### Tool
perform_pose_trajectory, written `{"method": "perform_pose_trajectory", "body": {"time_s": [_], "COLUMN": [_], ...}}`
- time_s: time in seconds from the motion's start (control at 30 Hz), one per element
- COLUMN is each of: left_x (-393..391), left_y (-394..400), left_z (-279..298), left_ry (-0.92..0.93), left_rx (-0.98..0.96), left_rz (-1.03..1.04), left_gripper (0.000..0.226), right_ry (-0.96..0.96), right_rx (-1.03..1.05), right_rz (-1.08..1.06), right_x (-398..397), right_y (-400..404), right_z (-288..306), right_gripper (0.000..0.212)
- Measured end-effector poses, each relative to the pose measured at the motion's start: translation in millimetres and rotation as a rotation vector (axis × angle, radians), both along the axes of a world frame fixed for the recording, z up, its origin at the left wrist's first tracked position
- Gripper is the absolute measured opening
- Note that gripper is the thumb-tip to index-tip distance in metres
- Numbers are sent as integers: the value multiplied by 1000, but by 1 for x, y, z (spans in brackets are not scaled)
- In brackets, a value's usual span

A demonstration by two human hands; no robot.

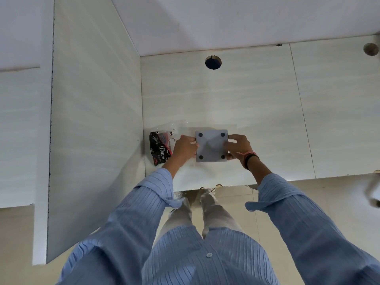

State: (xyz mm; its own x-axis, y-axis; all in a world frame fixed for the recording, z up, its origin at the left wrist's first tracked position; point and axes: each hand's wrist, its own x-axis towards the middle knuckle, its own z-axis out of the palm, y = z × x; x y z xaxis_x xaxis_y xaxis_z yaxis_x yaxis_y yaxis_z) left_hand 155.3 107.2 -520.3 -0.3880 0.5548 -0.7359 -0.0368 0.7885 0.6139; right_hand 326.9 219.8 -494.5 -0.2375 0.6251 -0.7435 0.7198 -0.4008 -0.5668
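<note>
**Here, a grey square plate gripped by both hands**

Squarely between the two hands sits the grey square plate (211, 146), its flat face turned up towards the camera, with four dark round pads (201, 134), one near each corner. The left hand (185, 148) grips the plate's left edge with its fingers curled round it. The right hand (238, 146) holds the right edge, thumb lying on the top face and the other fingers wrapped beneath. Neither hand is spread; both are closed on the plate. The plate hangs low over the near left part of the pale tiled surface (267, 120); whether it rests there or is held just clear cannot be told.

Under and behind the plate lies a clear plastic wrapping (176, 128), faint against the tiles. Just beside the left hand, on its outer side, lies a black Dove packet (159, 150), close to the tiled side wall (92, 120) that bounds the surface on the left.

Farther back, well apart from the plate, a round hole (213, 62) opens in the surface, dark blue inside. A second round opening (370, 49) shows at the far right edge.

The right wrist wears a black band (249, 159) beside an orange thread. Blue striped sleeves (144, 202) cover both forearms. Below the surface's front edge, pale trousers (211, 210) stand over a beige tiled floor (349, 192).
</note>
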Motion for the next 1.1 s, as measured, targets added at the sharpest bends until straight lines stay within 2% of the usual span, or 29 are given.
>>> {"method": "perform_pose_trajectory", "body": {"time_s": [0.03, 0.1, 0.2, 0.27, 0.37, 0.43, 0.53, 0.67, 0.97, 1.1], "left_x": [1, 1, -3, -9, -14, -14, -11, -4, 5, 2], "left_y": [1, 7, 24, 32, 38, 38, 33, 33, 39, 37], "left_z": [1, 9, 37, 43, 35, 26, 14, 3, -19, -20], "left_ry": [-10, -96, -313, -414, -303, -267, -257, -150, -51, -56], "left_rx": [62, 171, 272, 306, 265, 257, 244, 195, 172, 149], "left_rz": [29, 157, 455, 520, 456, 423, 365, 273, 256, 245], "left_gripper": [35, 42, 13, 19, 45, 37, 2, 19, 25, 30], "right_ry": [86, 206, 268, 331, 446, 481, 403, 306, 217, 160], "right_rx": [-43, -112, -74, -56, -105, -122, -54, 78, 128, 147], "right_rz": [-113, -264, -365, -433, -467, -446, -336, -186, -113, -96], "right_x": [-2, -8, -14, -16, -16, -14, -11, -7, -5, -6], "right_y": [4, 16, 33, 39, 39, 38, 34, 31, 38, 38], "right_z": [5, 18, 20, 14, 7, 1, -9, -18, -39, -36], "right_gripper": [34, 46, 69, 72, 34, 19, 29, 42, 45, 40]}}
